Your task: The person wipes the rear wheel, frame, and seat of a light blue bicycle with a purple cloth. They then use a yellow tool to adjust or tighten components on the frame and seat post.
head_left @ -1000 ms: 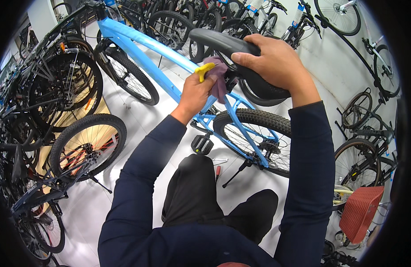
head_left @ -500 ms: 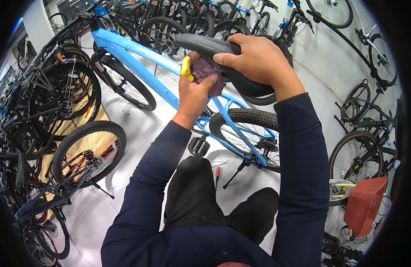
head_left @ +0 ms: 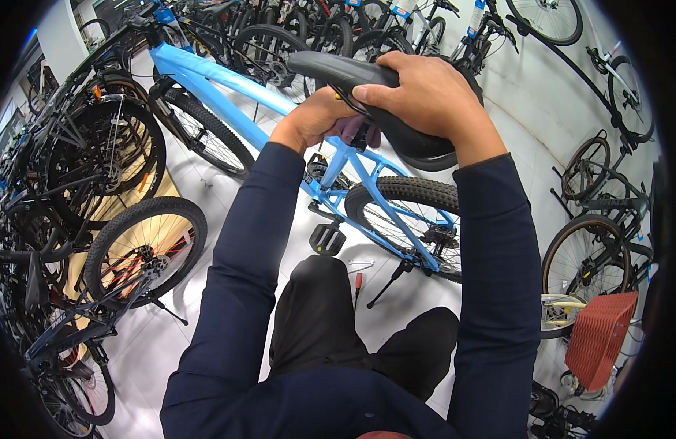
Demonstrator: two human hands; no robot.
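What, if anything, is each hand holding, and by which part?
The right hand holds the black saddle by its middle, across the top. The left hand has a purple cloth beneath the saddle; its hold is hidden.

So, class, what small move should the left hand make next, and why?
Perhaps rub the purple cloth around the seat post: the left hand holds the cloth right by it, beneath the saddle, while the right hand grips the saddle from above.
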